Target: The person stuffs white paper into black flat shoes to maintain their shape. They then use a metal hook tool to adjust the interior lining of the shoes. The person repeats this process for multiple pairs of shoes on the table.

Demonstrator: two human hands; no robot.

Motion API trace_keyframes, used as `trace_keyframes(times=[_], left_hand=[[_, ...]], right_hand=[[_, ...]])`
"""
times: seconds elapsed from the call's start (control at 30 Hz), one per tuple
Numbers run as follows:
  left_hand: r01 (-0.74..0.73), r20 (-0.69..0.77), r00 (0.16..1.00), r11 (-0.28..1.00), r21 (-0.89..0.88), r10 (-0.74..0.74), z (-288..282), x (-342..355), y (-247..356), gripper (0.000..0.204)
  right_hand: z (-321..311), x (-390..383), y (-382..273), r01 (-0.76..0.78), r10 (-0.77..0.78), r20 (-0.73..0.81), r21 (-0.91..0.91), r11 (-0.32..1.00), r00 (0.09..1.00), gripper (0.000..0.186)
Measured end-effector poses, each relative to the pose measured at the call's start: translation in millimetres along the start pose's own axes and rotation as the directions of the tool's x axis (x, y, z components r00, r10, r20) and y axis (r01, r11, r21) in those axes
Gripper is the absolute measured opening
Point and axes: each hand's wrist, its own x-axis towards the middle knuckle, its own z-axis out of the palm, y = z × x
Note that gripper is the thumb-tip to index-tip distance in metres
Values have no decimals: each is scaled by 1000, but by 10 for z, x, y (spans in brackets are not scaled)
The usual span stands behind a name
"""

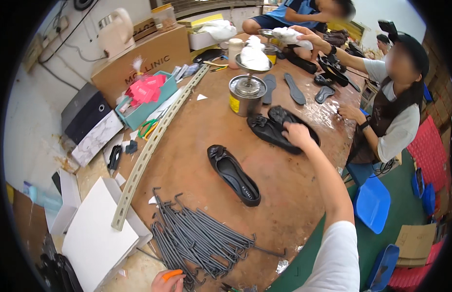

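Note:
My right hand [298, 135] reaches across the table, its fingers closed on the rim of a black flat shoe [265, 130] with a bow on its toe. A second black shoe [283, 115] lies against that one, partly behind my hand. Nearer to me, a single black flat shoe [233, 175] with a ruffled bow stands apart, its dark insole showing. At the bottom edge my left hand [166, 282] is closed around an orange piece [172, 275], perhaps a handle; its kind is unclear. Beside that hand lies a heap of grey hooked rods [199, 238].
A metal can with a dish on top [246, 92] stands behind the shoes, white cloth [254, 56] on it. Dark insoles [295, 88] lie further back. A slotted metal strip [158, 146] runs along the left, beside a white box [102, 238]. A co-worker [396, 97] sits at the right.

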Motion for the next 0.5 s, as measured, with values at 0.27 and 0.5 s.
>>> trace_keyframes(times=[0.27,0.5], left_hand=[[-140,16,990,985,-98,143,58,480,691,71],[-51,-256,955,937,347,147,-362,667,814,47]], right_hand=[[-1082,-1985,-1669,-7,4,7,523,852,1000,19],[-1376,-3409,-3531,89,-276,93,809,581,957,12]])
